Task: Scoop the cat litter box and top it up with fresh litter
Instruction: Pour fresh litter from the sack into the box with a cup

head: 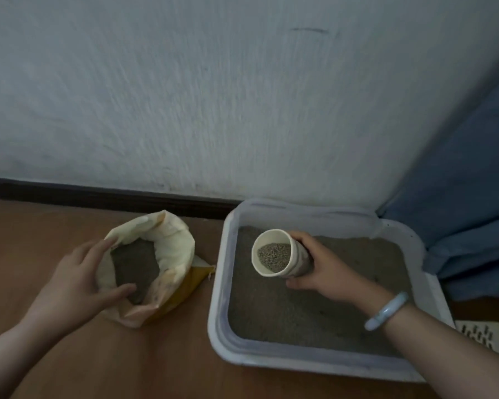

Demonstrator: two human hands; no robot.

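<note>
Part-filled white cup (297,259) held over the litter box (217,298).
The right hand (326,269) wraps round the tilted cup; off to that grip's left, the left hand (78,279) lies with fingers spread on the open litter bag (173,243), thumb seemingly inside its mouth.

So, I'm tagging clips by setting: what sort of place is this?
Probably a corner of a room in a home: a wood floor meets a white wall, a blue curtain hangs at the right, and a litter box sits on the floor.
</note>
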